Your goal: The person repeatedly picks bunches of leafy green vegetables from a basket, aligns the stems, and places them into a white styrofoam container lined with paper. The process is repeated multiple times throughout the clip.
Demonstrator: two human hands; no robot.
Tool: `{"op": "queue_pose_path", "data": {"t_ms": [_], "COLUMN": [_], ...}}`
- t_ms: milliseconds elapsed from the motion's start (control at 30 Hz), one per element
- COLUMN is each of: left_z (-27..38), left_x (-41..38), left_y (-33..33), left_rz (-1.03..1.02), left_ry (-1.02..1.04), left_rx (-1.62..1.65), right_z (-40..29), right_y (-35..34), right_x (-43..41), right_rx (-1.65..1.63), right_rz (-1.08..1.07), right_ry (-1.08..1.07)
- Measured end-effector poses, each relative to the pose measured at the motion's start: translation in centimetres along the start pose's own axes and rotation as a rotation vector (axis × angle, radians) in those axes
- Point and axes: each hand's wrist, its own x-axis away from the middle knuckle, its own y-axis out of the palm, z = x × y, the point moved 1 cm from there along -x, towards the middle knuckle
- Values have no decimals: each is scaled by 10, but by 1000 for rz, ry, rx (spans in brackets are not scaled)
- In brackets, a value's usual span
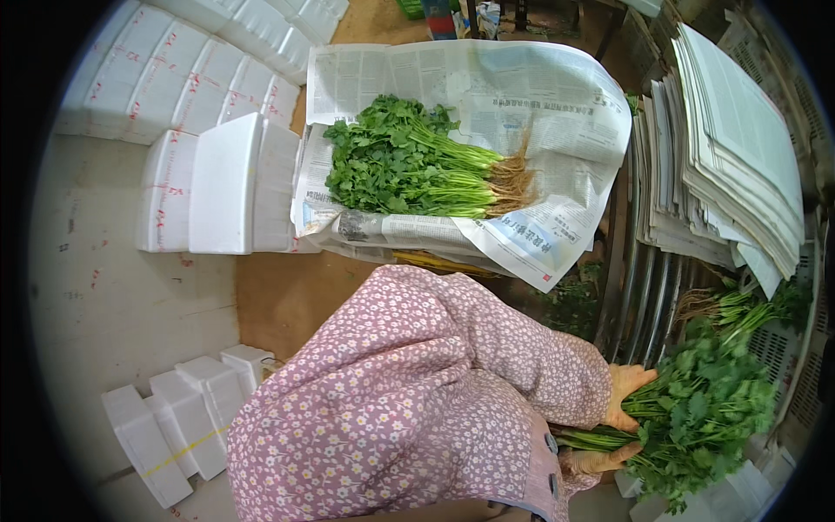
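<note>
At the lower right, my left hand (626, 395) grips a big leafy bunch of coriander (704, 398) from the far side. My right hand (597, 460) is around the same bunch on the near side, partly hidden by the sleeve. Thin stems (593, 438) run between the two hands towards my body, and their root ends are out of sight. In front of me, more coriander (411, 163) lies on spread newspaper (561, 143), leaves to the left and brown roots (512, 183) to the right.
A thick stack of newspapers (743, 150) stands at the right beside metal rails (642, 307). Another rooted bunch (737, 307) lies below the stack. White foam boxes (222, 189) are piled along the left, with several foam pieces (189, 417) lower left. Plastic crates (776, 352) line the right edge.
</note>
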Motion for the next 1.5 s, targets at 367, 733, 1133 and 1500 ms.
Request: {"op": "queue_pose_path", "data": {"t_ms": [367, 733, 1133, 1500], "left_z": [32, -161, -76, -88], "left_x": [101, 163, 189, 190], "left_y": [-307, -404, -367, -440], "left_rz": [899, 656, 188, 496], "left_ry": [186, -735, -1296, -580], "left_rx": [-99, -638, -561, -1358], "right_z": [-41, 212, 239, 226], "right_y": [412, 586, 539, 551], "right_x": [0, 98, 92, 52], "right_rx": [555, 1809, 1482, 947], "right_rz": [-1434, -1798, -1905, -1701], "right_ry": [-519, -908, -803, -1173]}}
